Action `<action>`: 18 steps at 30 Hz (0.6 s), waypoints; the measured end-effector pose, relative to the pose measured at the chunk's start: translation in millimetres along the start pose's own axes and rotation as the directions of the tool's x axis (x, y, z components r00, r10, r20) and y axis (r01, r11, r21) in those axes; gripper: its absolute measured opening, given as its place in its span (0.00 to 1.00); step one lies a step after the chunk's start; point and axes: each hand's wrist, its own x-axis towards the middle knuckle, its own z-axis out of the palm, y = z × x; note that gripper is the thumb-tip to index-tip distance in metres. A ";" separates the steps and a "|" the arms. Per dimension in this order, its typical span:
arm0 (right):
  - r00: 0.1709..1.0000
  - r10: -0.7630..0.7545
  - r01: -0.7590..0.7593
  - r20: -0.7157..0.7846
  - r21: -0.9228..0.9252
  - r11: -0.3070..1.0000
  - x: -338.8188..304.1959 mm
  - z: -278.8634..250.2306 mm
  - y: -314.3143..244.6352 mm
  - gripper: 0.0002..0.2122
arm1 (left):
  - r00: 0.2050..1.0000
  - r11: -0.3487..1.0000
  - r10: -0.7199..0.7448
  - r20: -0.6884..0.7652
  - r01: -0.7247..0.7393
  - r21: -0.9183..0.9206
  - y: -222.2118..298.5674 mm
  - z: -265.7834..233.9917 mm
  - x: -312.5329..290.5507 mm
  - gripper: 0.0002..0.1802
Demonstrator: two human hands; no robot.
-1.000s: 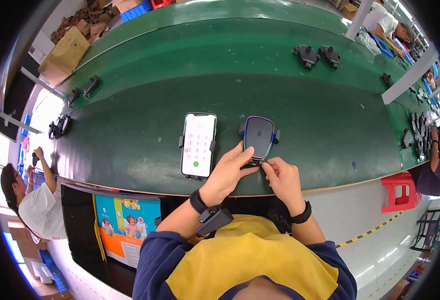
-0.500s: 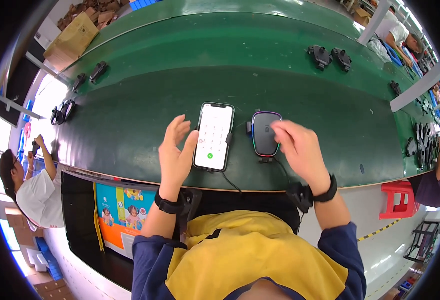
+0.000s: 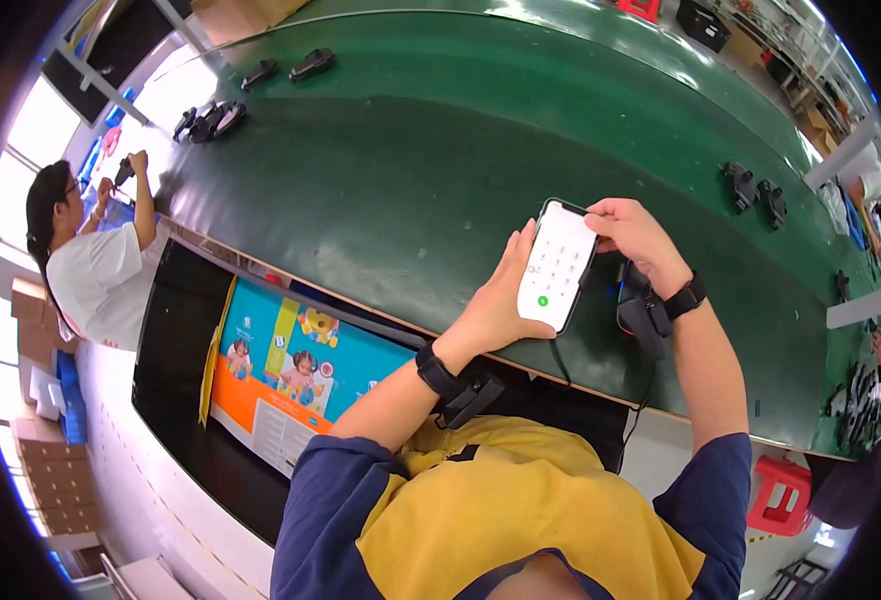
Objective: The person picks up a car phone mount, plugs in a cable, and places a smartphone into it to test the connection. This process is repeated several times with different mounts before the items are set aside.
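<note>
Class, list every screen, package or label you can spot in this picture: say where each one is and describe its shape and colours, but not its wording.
Phone screen: held up between left hand and right hand over the green table; tall white rectangle, grey keypad dots, green round button.
Printed box: under the table edge, lower left; flat rectangle, teal, orange and yellow, with cartoon children.

lit white phone screen above belt edge, colourful toy box underneath

Glossy glass-fronted phone — matt green belt — smooth black plastic holder.
</note>
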 end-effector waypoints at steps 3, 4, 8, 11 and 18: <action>0.997 -0.076 0.074 0.000 0.202 0.977 5.3 -13.4 1.2 0.09 | 0.997 0.997 -0.079 -0.003 0.079 0.022 8.2 -1.1 -2.0 0.67; 0.993 -0.114 0.117 -0.031 0.329 0.937 7.1 -20.6 2.0 0.08 | 0.993 0.993 -0.114 0.002 0.114 0.035 8.6 -0.9 -2.6 0.67; 0.953 -0.204 0.282 -0.225 0.404 0.871 7.7 -84.2 18.3 0.09 | 0.997 0.990 -0.032 -0.073 0.022 -0.142 -2.2 6.8 1.4 0.66; 0.871 -0.155 0.386 -0.465 0.456 0.802 -7.3 -124.7 31.7 0.09 | 0.955 0.948 -0.165 -0.247 0.085 -0.306 -9.9 9.3 4.8 0.62; 0.864 -0.093 0.302 -0.494 0.363 0.882 -39.4 -137.6 54.2 0.09 | 0.905 0.923 -0.375 -0.200 0.385 0.012 12.2 -10.7 1.0 0.54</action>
